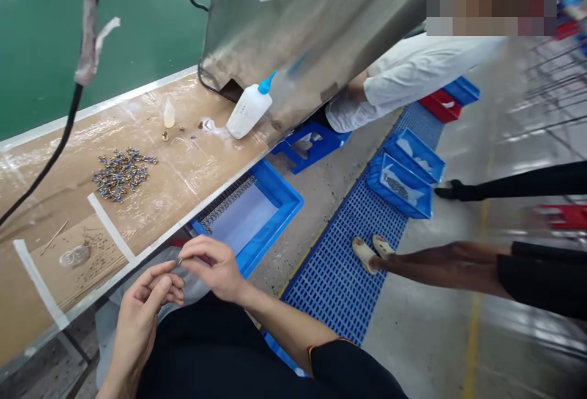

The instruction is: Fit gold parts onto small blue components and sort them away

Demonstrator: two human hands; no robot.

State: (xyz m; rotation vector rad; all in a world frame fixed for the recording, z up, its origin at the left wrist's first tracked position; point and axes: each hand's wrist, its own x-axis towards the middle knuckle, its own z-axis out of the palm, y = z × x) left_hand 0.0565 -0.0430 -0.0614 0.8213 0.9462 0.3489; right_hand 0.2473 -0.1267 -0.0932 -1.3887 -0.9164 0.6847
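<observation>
Both of my hands are held close together over my lap, in front of the bench edge. My right hand [215,269] pinches something tiny between thumb and forefinger, too small to name. Beside it, my left hand [140,310] is curled with thumb and fingers together; what it may hold is hidden. On the bench [183,173] lies a heap of small brass-coloured metal parts with blue bits [123,173]. Nearer me, tiny dark pieces [98,252] are scattered by a small clear round dish [74,256] and a thin stick [55,237].
A white squeeze bottle with blue nozzle [250,109] and a small clear bottle [169,114] stand farther along the bench. A blue tray [287,206] with rows of parts sits below its edge. A black cable [68,121] hangs at left. Other people are at right.
</observation>
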